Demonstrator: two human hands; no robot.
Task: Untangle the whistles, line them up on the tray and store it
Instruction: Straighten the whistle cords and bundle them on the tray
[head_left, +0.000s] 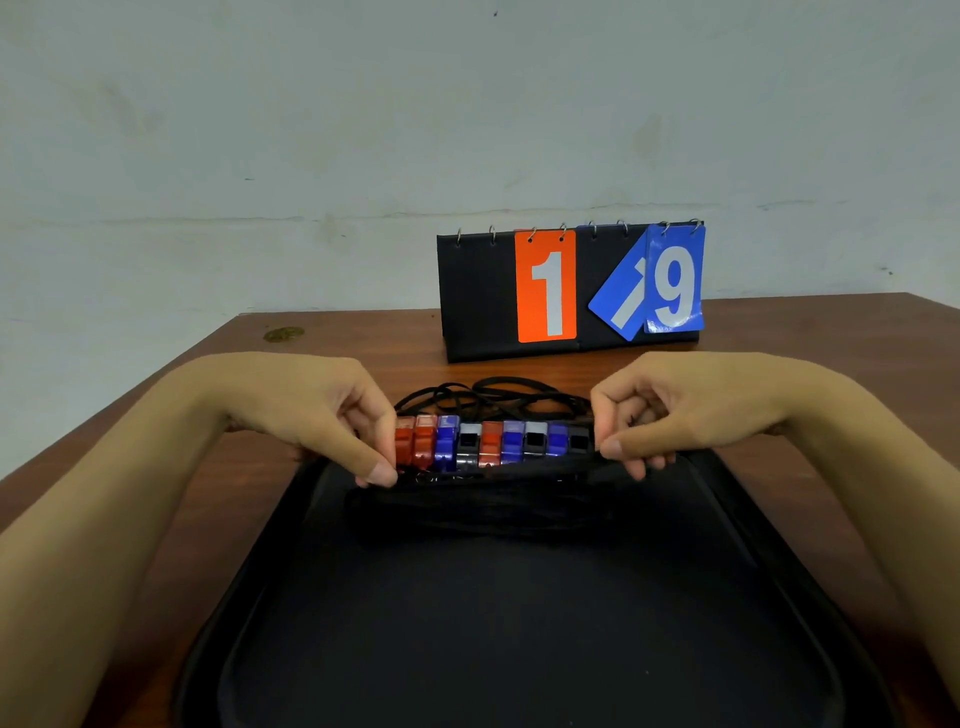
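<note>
My left hand (332, 415) pinches one end of the row of whistles (493, 444) and my right hand (660, 415) pinches the other end. The whistles sit side by side between my hands, at the far edge of the black tray (519, 623). Their black strings (493, 395) lie on the surface just behind my hands.

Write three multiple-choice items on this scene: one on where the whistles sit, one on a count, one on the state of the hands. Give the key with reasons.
1. Where is the row of whistles?
A. At the tray's far edge
B. On the scoreboard
C. On the floor

2. How many red whistles are in the row?
A. One
B. Three
C. Six

3. What are the hands doing?
A. Lying flat on the table
B. Lifting the scoreboard
C. One at each end of the row

Key: 1 A, the row lies along the far rim of the black tray. 2 B, two red on the left, one mid-row. 3 C, the left hand and right hand pinch the row's ends.
</note>
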